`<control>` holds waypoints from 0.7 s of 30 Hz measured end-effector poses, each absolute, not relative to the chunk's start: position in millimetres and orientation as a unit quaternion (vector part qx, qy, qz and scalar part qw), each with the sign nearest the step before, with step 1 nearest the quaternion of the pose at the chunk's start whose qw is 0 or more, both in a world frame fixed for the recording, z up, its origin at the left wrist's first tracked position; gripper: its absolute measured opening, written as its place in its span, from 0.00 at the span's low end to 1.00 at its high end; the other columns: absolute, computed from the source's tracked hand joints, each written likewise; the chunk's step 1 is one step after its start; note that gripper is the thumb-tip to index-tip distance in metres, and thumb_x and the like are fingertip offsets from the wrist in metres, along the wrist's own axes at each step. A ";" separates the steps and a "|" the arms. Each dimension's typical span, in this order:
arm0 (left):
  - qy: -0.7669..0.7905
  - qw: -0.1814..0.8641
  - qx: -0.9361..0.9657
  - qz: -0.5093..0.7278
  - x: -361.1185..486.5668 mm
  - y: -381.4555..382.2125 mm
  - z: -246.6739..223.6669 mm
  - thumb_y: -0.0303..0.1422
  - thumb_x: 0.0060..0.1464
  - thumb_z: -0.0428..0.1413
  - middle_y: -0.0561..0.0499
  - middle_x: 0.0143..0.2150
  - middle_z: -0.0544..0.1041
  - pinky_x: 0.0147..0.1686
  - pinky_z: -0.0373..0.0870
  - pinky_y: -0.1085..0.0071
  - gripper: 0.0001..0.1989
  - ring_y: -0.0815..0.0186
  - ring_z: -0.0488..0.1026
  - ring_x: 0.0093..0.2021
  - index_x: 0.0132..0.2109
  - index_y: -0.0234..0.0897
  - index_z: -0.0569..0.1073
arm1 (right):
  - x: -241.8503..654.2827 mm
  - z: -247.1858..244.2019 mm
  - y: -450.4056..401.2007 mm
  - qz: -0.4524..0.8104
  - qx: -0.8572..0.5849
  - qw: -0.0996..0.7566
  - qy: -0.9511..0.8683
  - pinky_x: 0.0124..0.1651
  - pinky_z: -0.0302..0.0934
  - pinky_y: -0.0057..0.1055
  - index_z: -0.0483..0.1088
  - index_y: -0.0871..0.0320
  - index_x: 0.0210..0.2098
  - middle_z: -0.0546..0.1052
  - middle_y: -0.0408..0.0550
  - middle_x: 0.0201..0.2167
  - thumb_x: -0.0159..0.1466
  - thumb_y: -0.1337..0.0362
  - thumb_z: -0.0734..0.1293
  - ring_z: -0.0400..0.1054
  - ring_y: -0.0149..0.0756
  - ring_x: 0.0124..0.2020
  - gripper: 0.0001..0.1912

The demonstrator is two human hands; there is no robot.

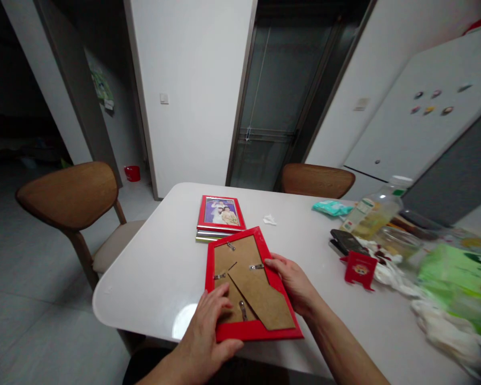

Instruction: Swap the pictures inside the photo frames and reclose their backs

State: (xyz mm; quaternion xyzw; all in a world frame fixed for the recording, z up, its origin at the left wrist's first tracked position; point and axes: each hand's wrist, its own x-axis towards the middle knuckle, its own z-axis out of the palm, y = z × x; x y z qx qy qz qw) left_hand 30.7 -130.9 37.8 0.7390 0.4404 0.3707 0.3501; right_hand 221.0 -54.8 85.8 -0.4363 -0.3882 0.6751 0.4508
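A red picture frame point(254, 332) is tilted over the near edge of the table, its brown backing board point(244, 246) facing me. Several metal clips sit around the board, and a stand flap point(266, 302) lies across its lower right. My left hand point(210, 323) grips the lower left edge, thumb at the bottom and fingers over the backing. On the right side, my right hand point(291, 280) holds the frame with its thumb near a clip. Beyond it lies another red frame with a photo point(221, 212), resting on further frames or panels point(212, 236).
On the white table point(152, 278), a scrap of white paper point(270, 220) lies behind the frame. To the right are a bottle point(374, 208), a dark phone-like object point(348, 242), a red card point(361, 269), tissues and a green pack point(460, 278). Wooden chairs point(76, 192) stand around.
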 end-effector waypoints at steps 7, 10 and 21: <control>0.365 0.626 0.508 0.466 61.3 -112.6 108.6 0.41 0.40 0.58 0.37 0.60 0.50 0.54 0.51 0.60 0.42 0.56 0.48 0.59 0.58 0.32 0.46 | 203.9 120.9 -66.6 0.582 -0.426 0.493 -0.487 0.38 0.63 0.35 0.63 0.59 0.47 0.73 0.49 0.40 0.53 0.60 0.62 0.68 0.38 0.38 0.22; 0.376 0.640 0.462 0.485 60.2 -109.5 129.1 0.40 0.40 0.58 0.36 0.60 0.49 0.53 0.51 0.60 0.42 0.55 0.47 0.59 0.58 0.32 0.46 | 186.1 122.0 -81.3 0.525 -0.409 0.499 -0.555 0.48 0.57 0.35 0.62 0.58 0.48 0.69 0.49 0.46 0.56 0.57 0.59 0.63 0.38 0.46 0.22; 0.376 0.635 0.387 0.554 49.9 -119.0 113.3 0.28 0.39 0.56 0.42 0.54 0.63 0.45 0.64 0.63 0.33 0.55 0.63 0.51 0.54 0.37 0.55 | 187.4 71.4 -109.3 0.292 -0.464 0.415 -0.726 0.56 0.45 0.42 0.58 0.49 0.52 0.57 0.46 0.55 0.58 0.57 0.56 0.49 0.39 0.56 0.22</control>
